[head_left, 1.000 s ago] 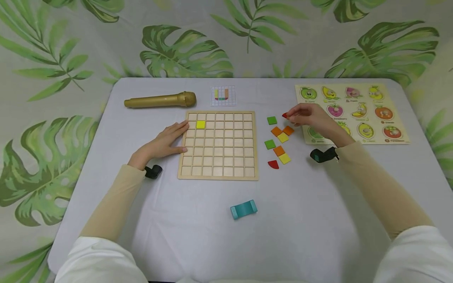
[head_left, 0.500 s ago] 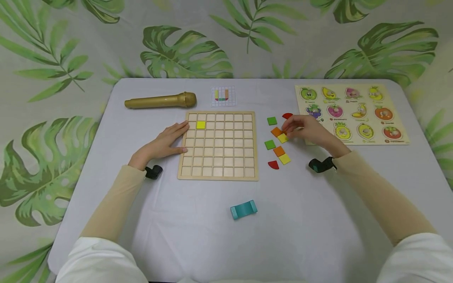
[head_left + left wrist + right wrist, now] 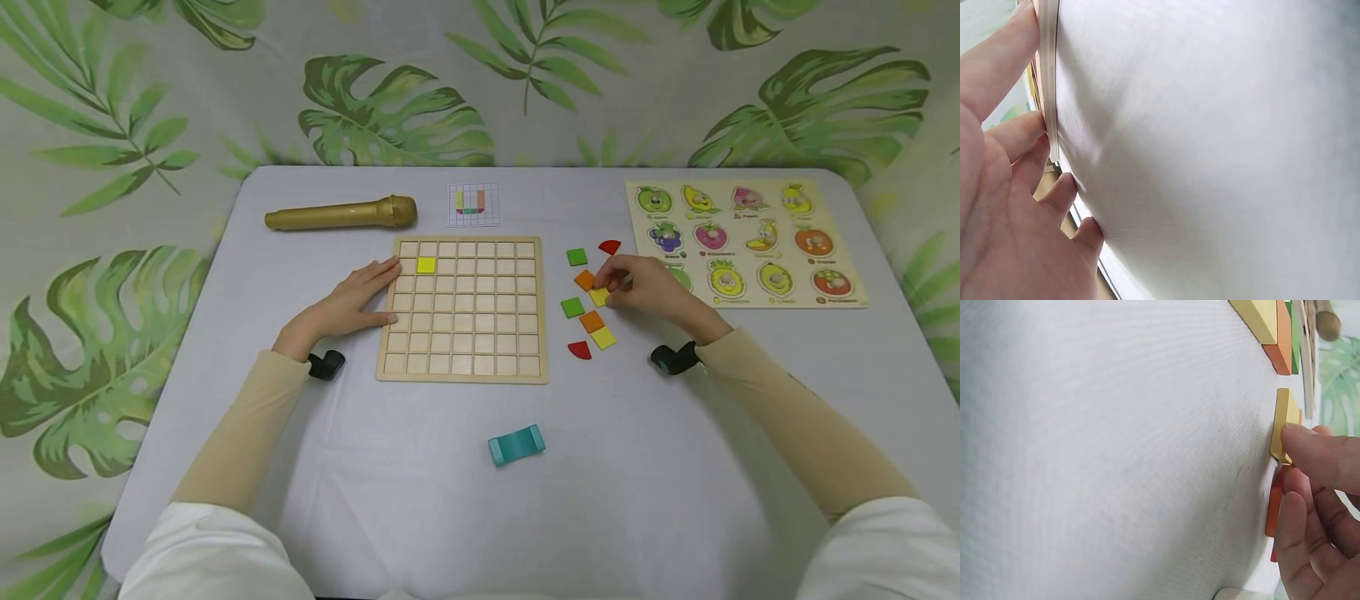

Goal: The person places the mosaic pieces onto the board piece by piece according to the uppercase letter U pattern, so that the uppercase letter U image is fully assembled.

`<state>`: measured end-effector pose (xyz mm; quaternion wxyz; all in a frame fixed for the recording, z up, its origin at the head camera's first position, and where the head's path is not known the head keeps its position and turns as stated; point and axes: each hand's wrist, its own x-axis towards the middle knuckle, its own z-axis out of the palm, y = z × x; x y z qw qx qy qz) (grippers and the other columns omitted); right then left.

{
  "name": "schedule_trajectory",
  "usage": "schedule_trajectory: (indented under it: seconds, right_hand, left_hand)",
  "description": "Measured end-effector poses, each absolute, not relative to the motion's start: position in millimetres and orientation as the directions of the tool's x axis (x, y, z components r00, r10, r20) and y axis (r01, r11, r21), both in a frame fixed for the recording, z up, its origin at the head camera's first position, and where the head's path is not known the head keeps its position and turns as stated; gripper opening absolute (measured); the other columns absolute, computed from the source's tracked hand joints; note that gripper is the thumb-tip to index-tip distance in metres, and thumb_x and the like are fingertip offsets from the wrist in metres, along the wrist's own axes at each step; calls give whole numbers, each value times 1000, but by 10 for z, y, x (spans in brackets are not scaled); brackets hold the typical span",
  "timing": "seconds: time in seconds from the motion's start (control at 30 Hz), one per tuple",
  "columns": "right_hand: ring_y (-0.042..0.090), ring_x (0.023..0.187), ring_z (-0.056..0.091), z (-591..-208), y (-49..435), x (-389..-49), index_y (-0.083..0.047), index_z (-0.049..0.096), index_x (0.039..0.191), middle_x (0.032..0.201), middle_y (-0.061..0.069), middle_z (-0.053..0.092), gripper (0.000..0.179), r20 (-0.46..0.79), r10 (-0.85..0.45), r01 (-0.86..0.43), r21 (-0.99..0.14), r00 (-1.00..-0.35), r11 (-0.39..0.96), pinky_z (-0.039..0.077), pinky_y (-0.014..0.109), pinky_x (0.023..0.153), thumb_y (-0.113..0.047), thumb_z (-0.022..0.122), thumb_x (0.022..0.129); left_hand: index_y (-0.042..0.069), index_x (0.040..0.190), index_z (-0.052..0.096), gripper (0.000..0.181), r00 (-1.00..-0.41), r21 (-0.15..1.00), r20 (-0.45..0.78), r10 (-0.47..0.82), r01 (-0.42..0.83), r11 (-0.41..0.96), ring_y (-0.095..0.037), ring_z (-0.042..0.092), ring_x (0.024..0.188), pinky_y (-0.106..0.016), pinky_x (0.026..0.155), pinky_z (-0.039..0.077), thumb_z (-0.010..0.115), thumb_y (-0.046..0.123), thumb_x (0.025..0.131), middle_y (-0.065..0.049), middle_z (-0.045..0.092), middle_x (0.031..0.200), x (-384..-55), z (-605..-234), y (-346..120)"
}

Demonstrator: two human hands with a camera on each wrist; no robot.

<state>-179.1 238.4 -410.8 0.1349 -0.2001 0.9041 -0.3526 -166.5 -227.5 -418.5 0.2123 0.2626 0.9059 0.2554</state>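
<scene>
My left hand (image 3: 341, 302) rests with extended fingers against the left edge of the wooden grid board (image 3: 462, 381). In the left wrist view its fingertips meet the board's side (image 3: 1049, 56). One yellow square tile (image 3: 426, 265) sits in a cell near the board's upper left. To the right of the board, my right hand (image 3: 647, 286) pinches another yellow square tile (image 3: 1282, 415) at the tabletop, thumb on its face. An orange tile (image 3: 1275, 506) lies beside it under the fingers. Around them lie orange (image 3: 592, 321), green (image 3: 572, 307), yellow (image 3: 603, 337) and red quarter-round (image 3: 610, 247) pieces.
Above the board lies a pattern card (image 3: 473, 205) with a coloured U shape. A gold microphone (image 3: 341, 215) is at the back left, a fruit puzzle board (image 3: 776, 275) at the back right. A teal curved block (image 3: 517, 445) lies in front of the board.
My right hand has let go of the red quarter-round piece at the back, then moved down toward me to the yellow tile. The left hand has stayed at the board.
</scene>
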Motion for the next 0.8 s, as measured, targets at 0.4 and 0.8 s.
schedule_trajectory:
  seconds: [0.4,0.8]
  right_hand:
    - [24,82,51,-4088,2360,-1773,-2,65,88,87,8,61,19,-104,-487,-303,-667,-867,681,46,31,74,12,71,77]
    - [26,84,51,-4001,2395,-1807,3,64,99,93,14,61,14,-149,-503,-223,-765,-851,605,45,20,74,8,63,86]
  left_hand:
    - [5,154,11,81,-772,581,-255,582,359,731,-34,-4,144,-57,111,1,61,30,95,-10,2,160,-1667,-4188,-2277]
    - [5,154,10,81,-771,575,-251,585,368,731,-33,-4,144,-53,112,0,61,30,95,-10,3,160,-1666,-4191,-2279]
